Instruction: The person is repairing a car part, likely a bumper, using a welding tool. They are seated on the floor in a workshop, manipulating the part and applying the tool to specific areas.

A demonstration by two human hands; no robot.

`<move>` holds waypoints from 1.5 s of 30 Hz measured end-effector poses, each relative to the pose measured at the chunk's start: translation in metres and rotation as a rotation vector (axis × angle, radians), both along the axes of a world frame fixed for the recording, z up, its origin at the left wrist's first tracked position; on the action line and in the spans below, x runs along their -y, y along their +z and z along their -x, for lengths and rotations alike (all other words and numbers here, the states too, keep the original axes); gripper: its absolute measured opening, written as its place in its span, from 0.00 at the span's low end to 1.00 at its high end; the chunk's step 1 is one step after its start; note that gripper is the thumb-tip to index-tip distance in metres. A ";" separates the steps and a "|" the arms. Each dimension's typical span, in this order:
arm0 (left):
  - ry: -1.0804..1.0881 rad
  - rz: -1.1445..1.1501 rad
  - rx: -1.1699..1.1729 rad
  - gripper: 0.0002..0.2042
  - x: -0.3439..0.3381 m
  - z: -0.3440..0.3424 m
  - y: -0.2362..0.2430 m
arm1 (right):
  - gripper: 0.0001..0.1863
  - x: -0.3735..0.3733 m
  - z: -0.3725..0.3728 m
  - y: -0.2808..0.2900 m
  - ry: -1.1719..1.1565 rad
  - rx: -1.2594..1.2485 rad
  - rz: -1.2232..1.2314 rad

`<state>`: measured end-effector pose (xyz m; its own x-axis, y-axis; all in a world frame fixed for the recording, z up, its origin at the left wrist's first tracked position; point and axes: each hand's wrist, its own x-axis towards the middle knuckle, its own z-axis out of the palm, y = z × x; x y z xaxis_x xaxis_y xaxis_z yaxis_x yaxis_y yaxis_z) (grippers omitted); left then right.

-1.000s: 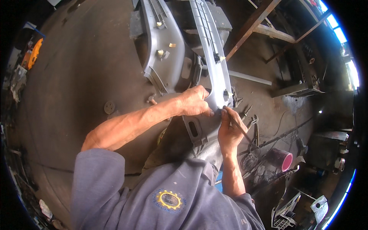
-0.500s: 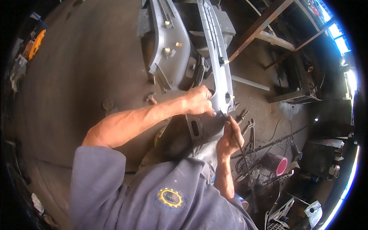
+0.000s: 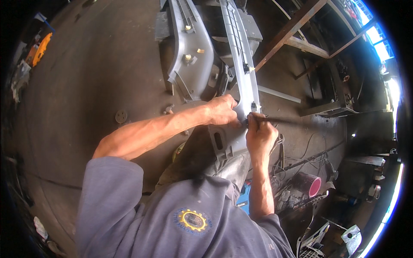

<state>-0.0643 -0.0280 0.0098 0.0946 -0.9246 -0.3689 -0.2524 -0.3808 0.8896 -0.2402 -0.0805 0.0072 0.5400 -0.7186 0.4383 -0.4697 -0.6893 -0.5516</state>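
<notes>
A long light-grey moulded panel (image 3: 245, 86) runs up the middle, widening at its lower end to a slotted section. My left hand (image 3: 219, 112) is closed on that panel's left edge near the bend. My right hand (image 3: 260, 135) is closed on a long dark thin tool (image 3: 292, 120), whose near end is at the panel beside my left fingertips; its far part is blurred and points right. A second grey panel (image 3: 189, 73), with small pale fittings and a tab, lies just left of the first.
A rusty metal frame (image 3: 292, 34) stands at upper right. A hammer (image 3: 169, 109), cables (image 3: 309, 146), a pink bucket (image 3: 309, 185), a blue case (image 3: 243, 200) and metal scraps (image 3: 350, 236) lie around below. An orange object (image 3: 42, 46) sits at far left.
My right hand has moved up along the panel, and the tool has swung from slanting down toward the lower right to pointing right. My left hand stays at the panel's edge.
</notes>
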 end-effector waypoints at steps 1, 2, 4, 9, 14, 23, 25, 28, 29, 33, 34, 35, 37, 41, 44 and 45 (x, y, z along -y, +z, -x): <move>-0.002 -0.005 -0.018 0.15 0.000 0.001 -0.001 | 0.04 0.005 -0.006 0.008 0.017 0.007 -0.047; -0.002 -0.018 -0.026 0.16 -0.001 0.001 -0.003 | 0.05 0.009 -0.010 0.011 0.043 -0.053 -0.044; 0.000 -0.042 -0.037 0.20 -0.001 0.000 -0.007 | 0.06 0.016 -0.013 0.018 0.094 -0.170 -0.034; 0.031 -0.004 0.022 0.20 -0.001 0.000 0.004 | 0.09 -0.009 0.028 -0.014 0.027 0.308 -0.275; 0.018 0.028 0.030 0.20 -0.007 -0.002 -0.007 | 0.10 -0.040 0.031 -0.052 0.076 0.836 -0.470; 0.017 0.071 0.007 0.20 -0.004 -0.004 -0.003 | 0.09 -0.023 0.011 -0.049 0.003 0.569 -0.256; -0.022 0.025 0.033 0.20 -0.005 -0.005 0.004 | 0.11 -0.019 0.009 -0.044 0.042 0.490 -0.140; -0.016 0.073 0.002 0.18 0.000 -0.005 -0.006 | 0.10 -0.011 0.009 -0.039 0.078 0.419 -0.071; -0.017 0.057 0.000 0.18 0.000 -0.004 -0.008 | 0.09 -0.007 0.009 -0.037 0.085 0.404 -0.065; 0.021 0.009 0.013 0.18 0.000 -0.002 -0.004 | 0.09 0.017 -0.004 0.022 0.072 -0.049 -0.321; 0.036 0.003 0.019 0.18 0.001 -0.002 -0.003 | 0.08 0.021 -0.002 0.024 0.049 -0.006 -0.536; 0.026 0.005 0.042 0.18 0.000 -0.002 -0.002 | 0.07 0.018 0.003 0.023 0.066 -0.017 -0.432; 0.001 0.023 0.086 0.19 0.001 -0.001 0.004 | 0.07 0.005 0.023 0.007 0.102 0.120 -0.290; -0.026 0.010 0.163 0.20 -0.004 0.002 -0.003 | 0.11 -0.028 0.039 -0.041 0.080 0.471 -0.171; -0.096 0.022 0.217 0.23 -0.002 -0.002 -0.006 | 0.12 -0.040 0.033 -0.056 0.064 0.733 -0.276; -0.125 0.064 0.231 0.23 -0.001 -0.002 -0.007 | 0.12 -0.035 0.028 -0.055 0.038 0.639 -0.207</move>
